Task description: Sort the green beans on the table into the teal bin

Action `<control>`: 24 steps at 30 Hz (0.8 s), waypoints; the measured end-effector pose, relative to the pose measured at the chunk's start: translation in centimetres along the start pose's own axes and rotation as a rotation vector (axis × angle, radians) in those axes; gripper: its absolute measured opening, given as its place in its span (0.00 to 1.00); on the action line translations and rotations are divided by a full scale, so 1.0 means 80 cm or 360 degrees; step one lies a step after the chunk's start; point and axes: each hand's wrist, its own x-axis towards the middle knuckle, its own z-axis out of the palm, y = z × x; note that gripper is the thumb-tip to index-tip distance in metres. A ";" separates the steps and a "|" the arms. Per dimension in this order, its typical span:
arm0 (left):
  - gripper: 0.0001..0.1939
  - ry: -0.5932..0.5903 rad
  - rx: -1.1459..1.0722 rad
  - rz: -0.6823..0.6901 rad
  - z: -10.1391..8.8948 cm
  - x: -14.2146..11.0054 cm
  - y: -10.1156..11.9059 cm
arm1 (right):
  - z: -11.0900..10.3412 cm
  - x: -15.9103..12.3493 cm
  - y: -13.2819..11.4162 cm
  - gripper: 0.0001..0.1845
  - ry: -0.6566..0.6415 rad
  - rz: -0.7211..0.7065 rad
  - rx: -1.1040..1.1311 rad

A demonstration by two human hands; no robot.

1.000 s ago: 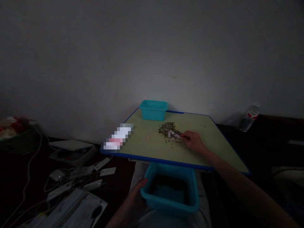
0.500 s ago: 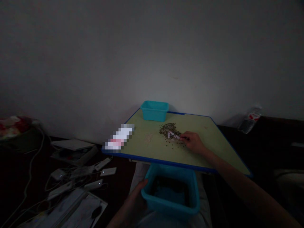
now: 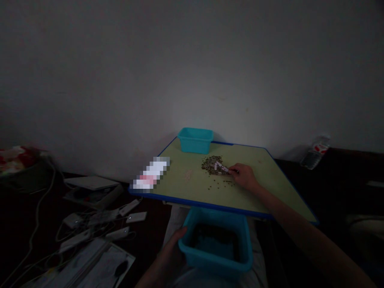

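Note:
My right hand (image 3: 244, 176) is closed around the dark end of a small pale tool (image 3: 221, 167); its exact kind is too blurred to make out. The tool's light end rests in a pile of small dark bean-like bits (image 3: 208, 163) on the pale green tabletop (image 3: 276, 184). Several loose bits lie just in front of the pile. Low in the view, my left hand (image 3: 175, 250) grips the left rim of a blue plastic basin (image 3: 220, 258), thumb over the edge. This basin sits on my lap below the table edge, with a dark layer inside.
Another blue basin (image 3: 195, 144) stands at the back of the table. A bright phone-like slab (image 3: 150, 175), blurred out, lies at the left edge. Cables and white power strips (image 3: 136, 217) clutter the floor at left; a plastic bottle (image 3: 315, 153) is at right.
My right hand and the pale tool have shifted slightly away from me, farther into the pile. The left hand and the lap basin have stayed put.

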 end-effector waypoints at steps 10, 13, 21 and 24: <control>0.19 0.0064 0.0089 0.0054 0.006 -0.001 0.000 | -0.010 -0.010 0.012 0.09 0.0078 -0.0069 0.0202; 0.20 0.0030 0.0093 0.0057 0.009 -0.003 0.001 | -0.019 -0.016 0.010 0.10 0.0102 -0.0071 0.0246; 0.28 0.0121 0.0068 -0.0015 0.010 -0.012 0.005 | -0.047 -0.053 0.011 0.11 0.0108 0.0059 0.0131; 0.30 0.0125 0.0030 -0.0057 0.014 -0.014 0.006 | -0.054 -0.072 0.012 0.11 0.0134 0.0173 0.0115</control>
